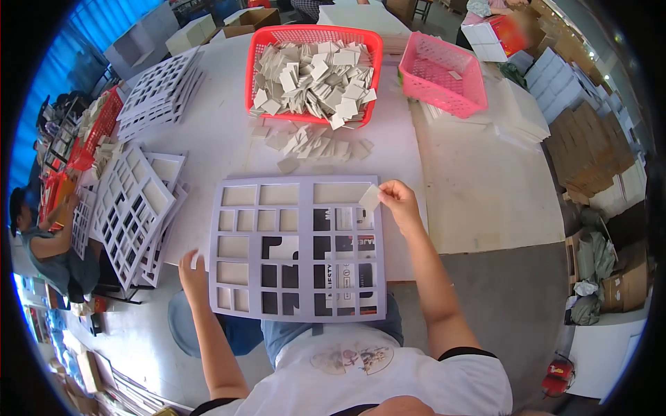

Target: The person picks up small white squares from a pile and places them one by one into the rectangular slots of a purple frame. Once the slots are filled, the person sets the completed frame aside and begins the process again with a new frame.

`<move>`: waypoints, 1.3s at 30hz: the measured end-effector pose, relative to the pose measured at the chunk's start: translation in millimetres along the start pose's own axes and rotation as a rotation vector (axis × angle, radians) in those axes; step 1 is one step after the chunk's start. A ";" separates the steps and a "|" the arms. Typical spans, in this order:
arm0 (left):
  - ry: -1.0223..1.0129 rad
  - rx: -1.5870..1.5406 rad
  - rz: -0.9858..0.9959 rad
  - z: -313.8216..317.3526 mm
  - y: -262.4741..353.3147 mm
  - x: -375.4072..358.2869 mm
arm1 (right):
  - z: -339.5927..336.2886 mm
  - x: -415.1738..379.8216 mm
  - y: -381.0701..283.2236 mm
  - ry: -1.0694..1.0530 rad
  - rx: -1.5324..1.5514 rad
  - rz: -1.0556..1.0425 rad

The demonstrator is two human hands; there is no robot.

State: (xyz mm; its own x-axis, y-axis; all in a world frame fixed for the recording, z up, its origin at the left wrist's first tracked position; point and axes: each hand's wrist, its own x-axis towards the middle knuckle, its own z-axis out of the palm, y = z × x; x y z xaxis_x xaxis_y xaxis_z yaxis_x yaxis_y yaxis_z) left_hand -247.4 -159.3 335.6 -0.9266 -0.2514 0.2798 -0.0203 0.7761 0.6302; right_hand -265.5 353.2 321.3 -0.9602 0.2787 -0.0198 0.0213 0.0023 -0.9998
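Between the thumb and fingers of my right hand (402, 206) is a small grey cardboard piece (369, 198), tilted over the upper right corner of a white grid panel (305, 208). The panel lies in front of me, its near edge jutting over the table edge against my body. Grey pieces fill its top row, part of the second row and the left column. Through the other openings a black and white printed surface shows. My left hand (192, 269), empty with thumb and fingers apart, is just off the panel's left edge.
A red basket (378, 76) heaped with grey pieces stands at the back, loose pieces (319, 145) before it. To its right is a pink basket (444, 98). Stacked grid panels (135, 215) lie left. Another person (59, 243) works at far left; cartons (586, 152) stand right.
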 end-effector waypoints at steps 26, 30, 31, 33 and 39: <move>-0.364 0.239 0.173 281.7 251.8 82.7 | 5.5 -16.1 0.7 -0.145 -0.292 0.043; -0.289 -0.131 0.214 301.5 215.7 98.6 | 9.3 -19.1 3.8 -0.126 -0.290 0.011; -0.256 -0.208 0.221 289.0 218.9 97.6 | 10.7 -20.3 4.4 -0.120 -0.293 -0.005; -0.245 -0.335 0.188 257.0 229.4 93.6 | 14.1 -23.4 4.7 -0.103 -0.297 -0.036; -0.529 -0.442 0.072 189.5 216.9 72.2 | 23.2 -27.8 -1.0 0.002 -0.429 -0.249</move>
State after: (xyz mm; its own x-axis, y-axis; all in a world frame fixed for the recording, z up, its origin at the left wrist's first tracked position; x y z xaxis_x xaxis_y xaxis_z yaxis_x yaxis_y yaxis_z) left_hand -389.8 100.5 355.2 -0.9809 0.1943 0.0119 0.0987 0.4437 0.8907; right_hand -245.3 323.2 322.7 -0.9503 0.2208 0.2196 -0.0956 0.4643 -0.8805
